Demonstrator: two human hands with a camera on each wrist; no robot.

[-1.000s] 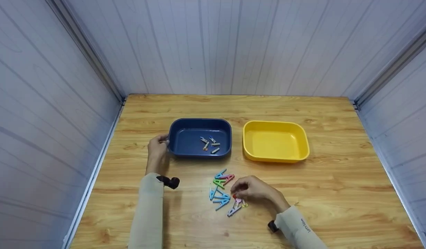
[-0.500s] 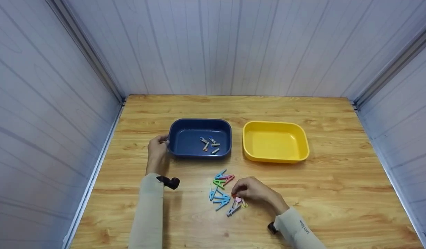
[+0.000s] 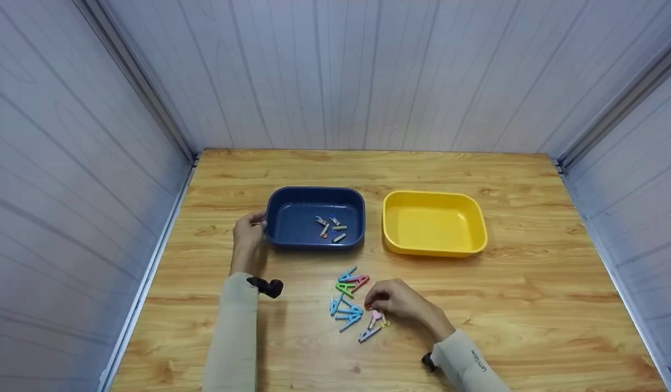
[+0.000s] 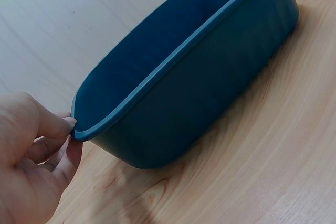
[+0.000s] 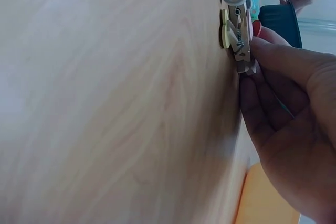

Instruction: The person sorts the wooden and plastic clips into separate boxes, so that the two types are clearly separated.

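Note:
My left hand (image 3: 247, 239) pinches the left end of the dark blue bin (image 3: 316, 196) between thumb and fingers, at its rim (image 4: 79, 134). Inside that bin lie several small wooden clothespins (image 3: 339, 238). Lower on the table my right hand (image 3: 398, 298) has thumb and fingertips together at a small clothespin with a red ornament (image 5: 256, 28), mostly hidden by the fingers. Right beside those fingertips are a clothespin with a pink heart (image 3: 376, 314), one with a yellow ornament (image 3: 386, 323) and a pale lilac plastic clothespin (image 3: 370, 333).
Left of my right hand is a loose cluster of plastic clothespins: several blue ones (image 3: 351, 318), a green one (image 3: 345, 287) and a pink one (image 3: 360, 280). A yellow bin (image 3: 436, 252) stands right of the blue one. Pale panel walls (image 3: 346, 76) enclose the wooden table (image 3: 531, 305).
My right hand shifts only slightly at the clothespins, and the pink-heart and lilac ones beside it have nudged a little. The left hand and both bins stay where they were.

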